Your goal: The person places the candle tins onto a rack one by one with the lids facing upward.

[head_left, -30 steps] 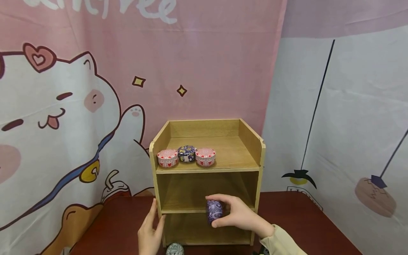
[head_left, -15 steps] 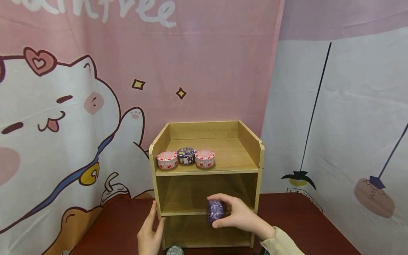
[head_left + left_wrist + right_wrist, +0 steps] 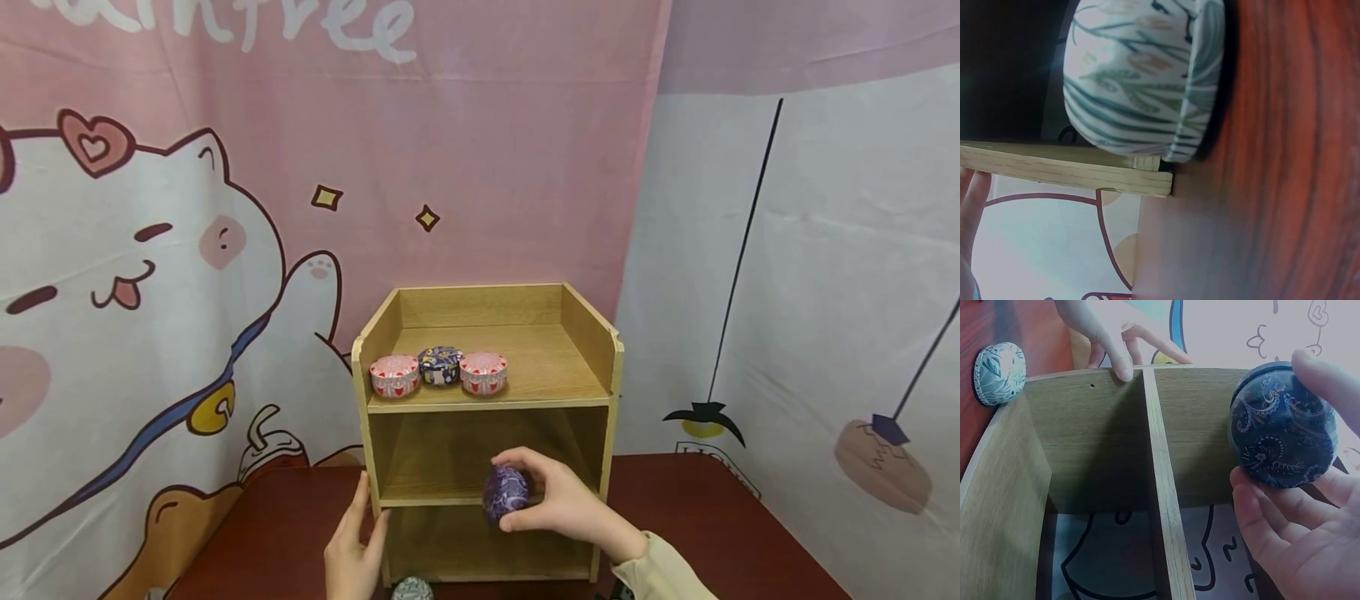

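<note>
Shelf, my left hand spread against it, stands behind the purple tin my right hand pinches; only the right wrist view shows the leafy tin whole.

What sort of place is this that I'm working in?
Probably a staged indoor corner, perhaps set up for filming: a printed cartoon backdrop hangs behind, and a small wooden shelf with three tins on top stands on a dark red table.
</note>
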`<action>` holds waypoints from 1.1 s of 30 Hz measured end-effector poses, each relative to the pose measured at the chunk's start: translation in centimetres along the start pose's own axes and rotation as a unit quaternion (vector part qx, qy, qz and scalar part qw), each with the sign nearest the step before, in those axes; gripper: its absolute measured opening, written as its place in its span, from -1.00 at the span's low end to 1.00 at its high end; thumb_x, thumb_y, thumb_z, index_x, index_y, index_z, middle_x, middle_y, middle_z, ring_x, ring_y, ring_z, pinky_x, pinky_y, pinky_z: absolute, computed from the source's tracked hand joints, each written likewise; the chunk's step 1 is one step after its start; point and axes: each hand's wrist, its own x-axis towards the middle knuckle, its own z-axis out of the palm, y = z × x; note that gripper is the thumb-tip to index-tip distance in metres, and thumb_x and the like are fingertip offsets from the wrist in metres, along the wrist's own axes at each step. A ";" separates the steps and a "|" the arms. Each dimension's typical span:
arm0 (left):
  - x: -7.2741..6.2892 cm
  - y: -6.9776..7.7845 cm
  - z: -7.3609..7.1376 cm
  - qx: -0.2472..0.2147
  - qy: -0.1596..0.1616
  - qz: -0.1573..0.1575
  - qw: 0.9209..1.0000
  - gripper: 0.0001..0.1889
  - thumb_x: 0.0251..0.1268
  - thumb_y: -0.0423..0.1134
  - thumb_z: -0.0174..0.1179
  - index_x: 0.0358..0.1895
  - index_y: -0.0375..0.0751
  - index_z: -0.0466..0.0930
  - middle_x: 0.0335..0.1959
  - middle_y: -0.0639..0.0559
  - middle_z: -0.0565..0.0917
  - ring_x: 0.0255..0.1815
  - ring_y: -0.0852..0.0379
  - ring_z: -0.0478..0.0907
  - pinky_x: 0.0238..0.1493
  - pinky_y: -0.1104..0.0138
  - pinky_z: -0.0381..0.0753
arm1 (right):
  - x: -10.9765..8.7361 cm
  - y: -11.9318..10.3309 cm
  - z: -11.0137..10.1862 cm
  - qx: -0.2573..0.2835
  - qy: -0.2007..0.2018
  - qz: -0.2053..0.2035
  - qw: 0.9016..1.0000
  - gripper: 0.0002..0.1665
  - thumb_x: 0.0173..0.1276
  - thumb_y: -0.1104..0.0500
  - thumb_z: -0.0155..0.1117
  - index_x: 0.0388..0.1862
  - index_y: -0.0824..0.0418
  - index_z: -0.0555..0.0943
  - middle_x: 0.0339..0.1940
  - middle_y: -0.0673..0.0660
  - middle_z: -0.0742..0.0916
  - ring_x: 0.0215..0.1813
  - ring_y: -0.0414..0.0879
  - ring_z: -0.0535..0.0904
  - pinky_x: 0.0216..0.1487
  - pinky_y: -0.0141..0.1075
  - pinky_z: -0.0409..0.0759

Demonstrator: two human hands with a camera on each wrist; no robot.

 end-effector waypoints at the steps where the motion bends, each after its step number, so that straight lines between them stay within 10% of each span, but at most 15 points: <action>1: 0.0 0.0 0.0 -0.001 -0.001 -0.001 1.000 -0.13 -0.07 -0.41 0.50 0.42 0.06 0.38 0.09 -0.08 0.64 -0.05 -0.02 0.64 -0.29 0.10 0.61 | 0.0 0.0 0.0 0.000 0.001 0.001 1.000 -0.28 0.11 0.19 0.55 0.25 0.23 0.47 0.03 0.18 0.63 -0.05 -0.07 0.63 -0.09 -0.22 0.66; 33: 0.1 -0.1 0.0 -0.001 0.002 0.018 1.000 -0.13 -0.09 -0.44 0.49 0.41 0.00 0.38 0.16 -0.05 0.61 -0.02 0.02 0.62 -0.26 0.10 0.60 | -0.2 -0.4 0.0 0.040 0.011 0.029 0.999 -0.27 0.16 0.24 0.49 0.31 0.31 0.44 0.10 0.32 0.60 0.00 -0.01 0.62 -0.12 -0.23 0.66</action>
